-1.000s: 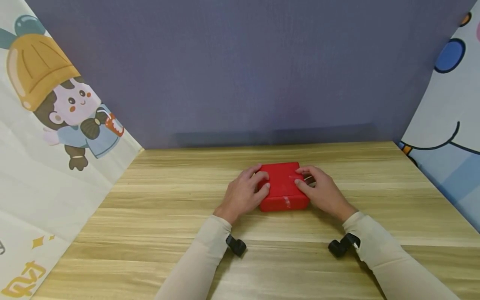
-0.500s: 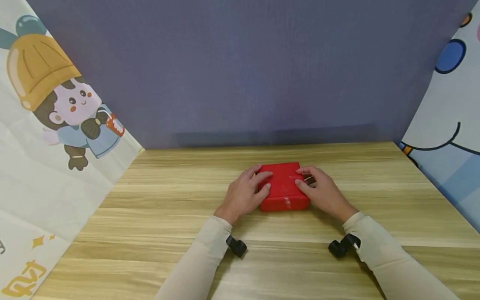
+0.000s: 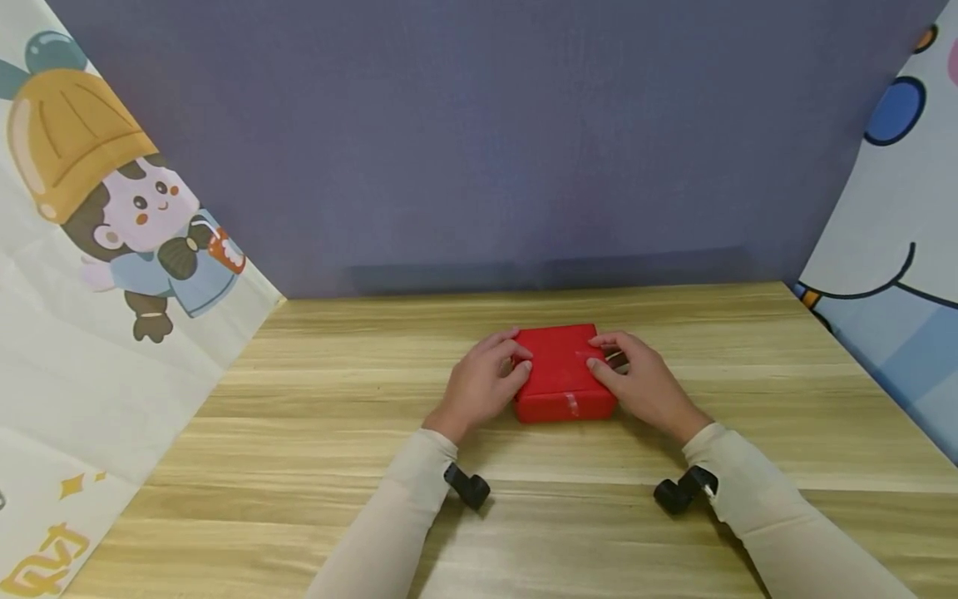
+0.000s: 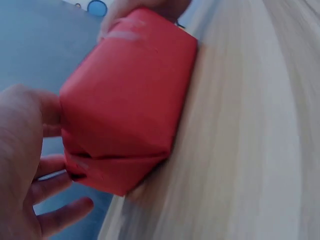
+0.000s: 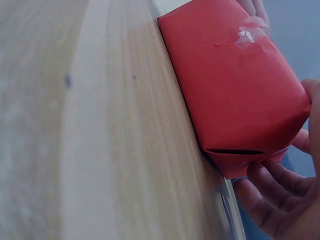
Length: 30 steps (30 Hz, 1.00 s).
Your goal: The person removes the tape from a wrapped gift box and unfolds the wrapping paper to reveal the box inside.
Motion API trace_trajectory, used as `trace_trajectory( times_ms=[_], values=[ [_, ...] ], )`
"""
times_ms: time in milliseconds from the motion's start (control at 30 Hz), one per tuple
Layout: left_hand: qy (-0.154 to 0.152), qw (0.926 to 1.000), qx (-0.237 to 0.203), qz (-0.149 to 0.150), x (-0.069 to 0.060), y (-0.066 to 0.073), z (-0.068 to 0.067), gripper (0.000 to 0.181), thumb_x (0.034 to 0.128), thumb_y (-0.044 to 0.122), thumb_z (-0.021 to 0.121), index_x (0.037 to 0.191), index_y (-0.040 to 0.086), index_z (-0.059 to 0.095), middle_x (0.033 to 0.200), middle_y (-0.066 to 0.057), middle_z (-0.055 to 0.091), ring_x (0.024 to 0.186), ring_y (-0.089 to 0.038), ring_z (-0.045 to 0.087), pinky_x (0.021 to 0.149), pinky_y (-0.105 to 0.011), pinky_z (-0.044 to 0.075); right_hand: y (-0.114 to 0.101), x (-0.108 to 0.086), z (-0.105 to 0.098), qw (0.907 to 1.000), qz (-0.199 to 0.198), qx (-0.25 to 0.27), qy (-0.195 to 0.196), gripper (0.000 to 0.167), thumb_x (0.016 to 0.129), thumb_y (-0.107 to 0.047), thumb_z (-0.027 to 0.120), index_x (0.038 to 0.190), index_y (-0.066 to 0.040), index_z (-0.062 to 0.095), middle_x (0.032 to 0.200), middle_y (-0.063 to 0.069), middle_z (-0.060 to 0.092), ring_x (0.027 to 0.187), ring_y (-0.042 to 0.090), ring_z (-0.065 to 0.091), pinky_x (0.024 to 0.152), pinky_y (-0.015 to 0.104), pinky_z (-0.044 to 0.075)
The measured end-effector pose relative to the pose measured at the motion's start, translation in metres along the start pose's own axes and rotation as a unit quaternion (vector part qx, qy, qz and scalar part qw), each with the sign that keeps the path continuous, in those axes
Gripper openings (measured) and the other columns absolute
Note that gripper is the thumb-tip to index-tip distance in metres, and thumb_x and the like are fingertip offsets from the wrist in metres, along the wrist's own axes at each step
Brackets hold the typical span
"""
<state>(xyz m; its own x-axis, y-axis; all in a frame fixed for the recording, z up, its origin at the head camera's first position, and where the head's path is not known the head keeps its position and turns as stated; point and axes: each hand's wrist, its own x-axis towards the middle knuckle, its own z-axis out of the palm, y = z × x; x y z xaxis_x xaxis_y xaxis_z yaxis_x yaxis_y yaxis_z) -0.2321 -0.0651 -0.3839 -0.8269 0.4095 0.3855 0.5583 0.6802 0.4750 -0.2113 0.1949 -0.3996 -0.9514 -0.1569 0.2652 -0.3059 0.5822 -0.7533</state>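
A red paper-wrapped box [image 3: 561, 358] lies on the wooden table, with clear tape on its near side. At its left end, my left hand [image 3: 479, 378] touches the upper edge with thumb and fingertips. The left wrist view shows the fingers [image 4: 60, 215] of this hand fairly straight, the lowest one apart from the box. My right hand [image 3: 647, 383] holds the opposite end, its thumb on the top. In the right wrist view its curled fingers [image 5: 270, 185] touch the folded end flap, which has a dark slit-like gap [image 5: 235, 151].
The wooden table [image 3: 337, 466] extends around the box to a grey-purple backdrop [image 3: 479, 150]. Cartoon-printed sheets stand at the left [image 3: 45, 349] and right [image 3: 920, 216]. Small black wrist devices [image 3: 467, 487] sit at both cuffs.
My left hand's fingers first reach a little farther over the box top, then draw back left to its edge. The right hand and the box stay nearly still.
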Motion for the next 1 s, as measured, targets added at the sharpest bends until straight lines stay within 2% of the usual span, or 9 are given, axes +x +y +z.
trace_trajectory(
  times_ms=[167, 400, 567, 667, 833, 1000],
  values=[
    [0.022, 0.9994, 0.007, -0.024, 0.005, 0.008, 0.003, 0.009, 0.0948, 0.033, 0.066, 0.096, 0.026, 0.072, 0.137, 0.003, 0.061, 0.126, -0.014, 0.056, 0.096, -0.039, 0.051, 0.001, 0.000, -0.001, 1.0000, 0.002, -0.001, 0.003, 0.038, 0.100, -0.023, 0.063, 0.132, -0.005, 0.057, 0.124, 0.016, 0.059, 0.103, 0.031, 0.061, 0.091, 0.050, 0.052],
    [0.069, 0.9955, 0.032, -0.057, 0.007, 0.020, 0.007, 0.010, 0.0918, 0.032, 0.071, 0.089, 0.023, 0.072, 0.130, 0.003, 0.065, 0.113, -0.016, 0.064, 0.081, -0.035, 0.055, 0.002, -0.001, -0.001, 1.0000, -0.001, 0.002, 0.001, 0.038, 0.100, -0.024, 0.063, 0.132, -0.005, 0.056, 0.124, 0.016, 0.059, 0.104, 0.031, 0.061, 0.091, 0.051, 0.052],
    [0.074, 0.9942, 0.033, -0.071, 0.009, 0.022, 0.007, 0.011, 0.0931, 0.029, 0.069, 0.086, 0.021, 0.072, 0.130, 0.003, 0.066, 0.115, -0.016, 0.064, 0.085, -0.035, 0.055, 0.002, -0.001, -0.001, 1.0000, -0.001, 0.002, 0.004, 0.038, 0.100, -0.024, 0.063, 0.132, -0.005, 0.057, 0.123, 0.016, 0.060, 0.102, 0.031, 0.061, 0.091, 0.050, 0.052],
    [0.073, 0.9943, 0.030, -0.071, 0.009, 0.021, 0.006, 0.010, 0.0930, 0.028, 0.069, 0.088, 0.020, 0.072, 0.130, 0.002, 0.066, 0.116, -0.017, 0.063, 0.089, -0.035, 0.054, 0.001, -0.001, 0.000, 1.0000, 0.000, 0.002, 0.005, 0.038, 0.100, -0.024, 0.063, 0.131, -0.005, 0.057, 0.123, 0.016, 0.060, 0.102, 0.031, 0.061, 0.091, 0.050, 0.052],
    [0.076, 0.9955, 0.022, -0.051, 0.007, 0.020, 0.006, 0.013, 0.0917, 0.025, 0.070, 0.096, 0.016, 0.077, 0.128, -0.002, 0.067, 0.115, -0.019, 0.063, 0.094, -0.035, 0.052, 0.001, -0.001, 0.001, 1.0000, 0.002, 0.003, 0.001, 0.038, 0.100, -0.024, 0.064, 0.132, -0.005, 0.057, 0.123, 0.015, 0.060, 0.101, 0.031, 0.062, 0.090, 0.050, 0.052],
    [0.086, 0.9959, 0.006, -0.026, 0.007, 0.018, 0.007, 0.010, 0.0915, 0.021, 0.070, 0.090, 0.012, 0.076, 0.125, -0.006, 0.068, 0.113, -0.021, 0.064, 0.095, -0.035, 0.052, 0.000, 0.000, 0.001, 1.0000, -0.002, 0.006, -0.001, 0.038, 0.100, -0.024, 0.063, 0.132, -0.005, 0.057, 0.122, 0.015, 0.061, 0.101, 0.030, 0.061, 0.090, 0.049, 0.052]
  ],
)
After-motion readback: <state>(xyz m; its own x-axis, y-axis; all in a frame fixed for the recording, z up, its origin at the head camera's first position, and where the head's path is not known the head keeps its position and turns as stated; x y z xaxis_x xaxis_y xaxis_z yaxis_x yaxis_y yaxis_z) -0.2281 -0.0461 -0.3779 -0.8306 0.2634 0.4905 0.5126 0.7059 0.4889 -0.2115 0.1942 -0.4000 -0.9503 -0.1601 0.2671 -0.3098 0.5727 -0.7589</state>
